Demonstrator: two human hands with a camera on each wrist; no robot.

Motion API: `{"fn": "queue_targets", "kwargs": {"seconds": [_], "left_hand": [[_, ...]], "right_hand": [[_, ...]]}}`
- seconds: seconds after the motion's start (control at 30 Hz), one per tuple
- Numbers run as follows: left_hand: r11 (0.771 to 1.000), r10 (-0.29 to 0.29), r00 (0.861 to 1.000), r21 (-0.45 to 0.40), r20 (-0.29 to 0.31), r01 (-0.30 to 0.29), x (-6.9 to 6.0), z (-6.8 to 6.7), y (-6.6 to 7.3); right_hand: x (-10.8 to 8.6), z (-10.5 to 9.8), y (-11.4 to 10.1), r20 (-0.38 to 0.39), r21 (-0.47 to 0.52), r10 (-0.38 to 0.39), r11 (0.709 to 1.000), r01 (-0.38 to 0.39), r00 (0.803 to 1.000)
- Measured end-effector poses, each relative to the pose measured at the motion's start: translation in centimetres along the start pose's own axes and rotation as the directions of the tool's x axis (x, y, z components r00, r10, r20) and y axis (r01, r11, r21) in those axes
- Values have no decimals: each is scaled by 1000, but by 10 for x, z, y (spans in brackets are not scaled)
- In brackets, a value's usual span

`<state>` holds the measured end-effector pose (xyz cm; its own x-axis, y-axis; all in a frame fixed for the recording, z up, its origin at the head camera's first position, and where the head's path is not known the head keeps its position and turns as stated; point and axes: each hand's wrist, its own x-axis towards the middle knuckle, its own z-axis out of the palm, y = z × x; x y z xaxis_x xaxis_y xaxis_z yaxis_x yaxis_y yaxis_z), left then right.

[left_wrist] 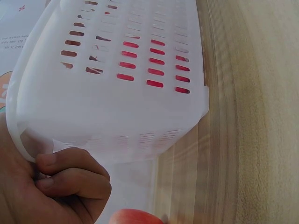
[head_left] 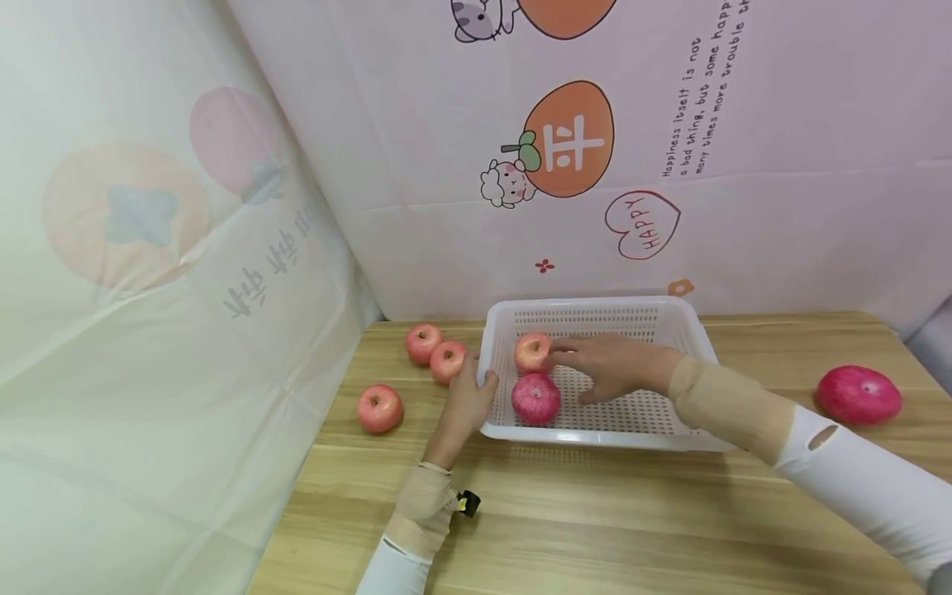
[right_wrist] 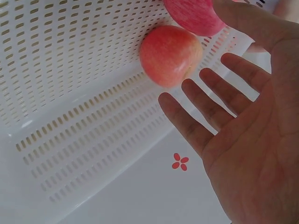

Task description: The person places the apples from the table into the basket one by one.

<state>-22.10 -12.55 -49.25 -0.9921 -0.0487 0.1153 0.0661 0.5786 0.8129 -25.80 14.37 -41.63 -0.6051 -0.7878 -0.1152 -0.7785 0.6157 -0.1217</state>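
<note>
A white perforated plastic basket (head_left: 602, 438) stands on the wooden table. In it lie a red-yellow apple (head_left: 532, 354) and, just in front, a round magenta fruit (head_left: 535, 399) with pale streaks. My left hand (head_left: 470, 402) grips the basket's left rim; the left wrist view shows its fingers (left_wrist: 77, 179) curled at the basket corner. Over the basket's inside reaches my right hand (head_left: 613, 366), its fingers spread and nothing held. In the right wrist view its fingertips point toward the apple (right_wrist: 169, 56), close by; whether they touch I cannot tell.
Left of the basket sit three more apples: one at the back (head_left: 423, 343), one beside the left hand (head_left: 449, 362) and one nearer the front (head_left: 379, 408). A magenta oval fruit (head_left: 859, 394) lies at the right. A printed cloth (head_left: 446, 248) hangs behind the table.
</note>
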Motion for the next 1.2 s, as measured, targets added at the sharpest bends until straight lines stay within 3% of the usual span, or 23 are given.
{"fn": "queue_targets", "kwargs": {"seconds": [0.23, 1.2], "left_hand": [[1000, 8, 1000, -6, -8, -8, -1, 1, 0], [1000, 8, 1000, -27, 19, -7, -2, -1, -1]], "right_hand": [[-11, -3, 4, -21, -2, 40, 999, -40, 999], [-56, -7, 26, -172, -53, 1, 999, -11, 985]]}}
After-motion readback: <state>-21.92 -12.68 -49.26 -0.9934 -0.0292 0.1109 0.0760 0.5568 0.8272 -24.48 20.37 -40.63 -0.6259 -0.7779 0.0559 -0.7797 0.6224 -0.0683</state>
